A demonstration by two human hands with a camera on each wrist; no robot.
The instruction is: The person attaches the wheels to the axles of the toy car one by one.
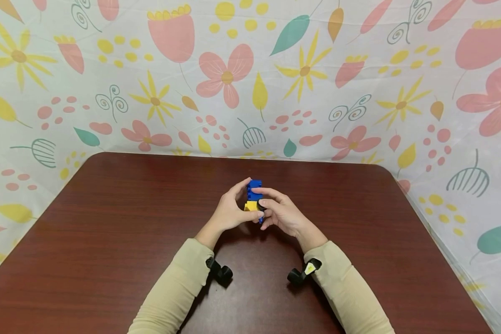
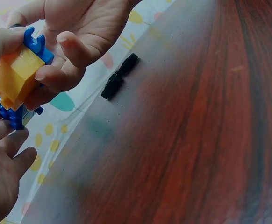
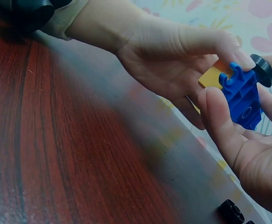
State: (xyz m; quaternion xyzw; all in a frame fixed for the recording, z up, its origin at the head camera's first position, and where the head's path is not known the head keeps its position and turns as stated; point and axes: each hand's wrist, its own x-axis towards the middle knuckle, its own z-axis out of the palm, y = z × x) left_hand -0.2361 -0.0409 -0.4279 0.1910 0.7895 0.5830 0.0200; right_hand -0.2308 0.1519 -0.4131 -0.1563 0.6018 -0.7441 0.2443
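Note:
Above the table, both hands hold a toy of building blocks. My left hand (image 1: 228, 211) grips its blue block (image 1: 254, 190) and yellow block (image 1: 251, 206), with the thumb along the near side. Beside the yellow block, the fingers of my right hand (image 1: 287, 217) hold a black wheel (image 3: 263, 71). A blue base piece (image 3: 243, 100) with open clips faces the right wrist camera, close to that wheel. In the left wrist view the yellow block (image 2: 19, 77) lies between blue parts. Fingers partly cover the toy, and I cannot tell whether the wheel sits in a clip.
A pair of black wheels (image 2: 119, 77) lies on the dark wooden table (image 1: 108, 260) beyond the hands; the head view does not show it. A flower-patterned cloth (image 1: 292, 116) hangs behind the table. Black wrist cameras (image 1: 221, 272) are strapped over the sleeves.

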